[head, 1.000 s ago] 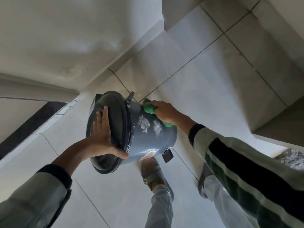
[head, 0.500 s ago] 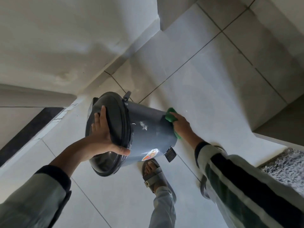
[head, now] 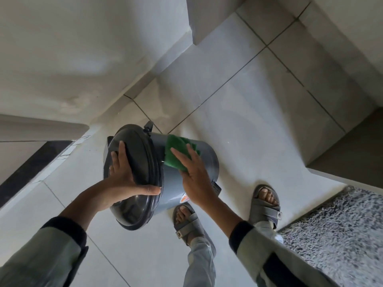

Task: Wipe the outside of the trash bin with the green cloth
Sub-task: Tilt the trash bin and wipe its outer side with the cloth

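moved since earlier frame: right hand (head: pixel 195 179) has come back from the far base end of the trash bin (head: pixel 176 181) to the upper side of the body, right next to the lid rim; green cloth (head: pixel 176 152) came with it.
cloth now: spread flat on the grey wall of the bin, pinned under the right fingertips; most of its face is uncovered, showing toward the lid.
right hand fingers: extended and slightly apart, pressing the cloth down rather than gripping it.
left hand (head: pixel 124 179): flat on the dark lid (head: pixel 136 162), fingers spread, thumb hooked along the lower rim; it steadies the bin.
bin position: held off the tiled floor (head: pixel 248 121), tipped on its side, lid toward the person, above the sandalled left foot (head: pixel 186 220); pedal (head: pixel 216 188) peeks out behind the right wrist.
surface state: whitish smears seen earlier on the side are not visible; probably wiped, though the hand covers part of that area.
meaning for task: one pass along the upper side looks complete; underside and far side are out of view and likely not yet wiped.
next need: rotate the bin under the left hand to bring up a fresh strip.
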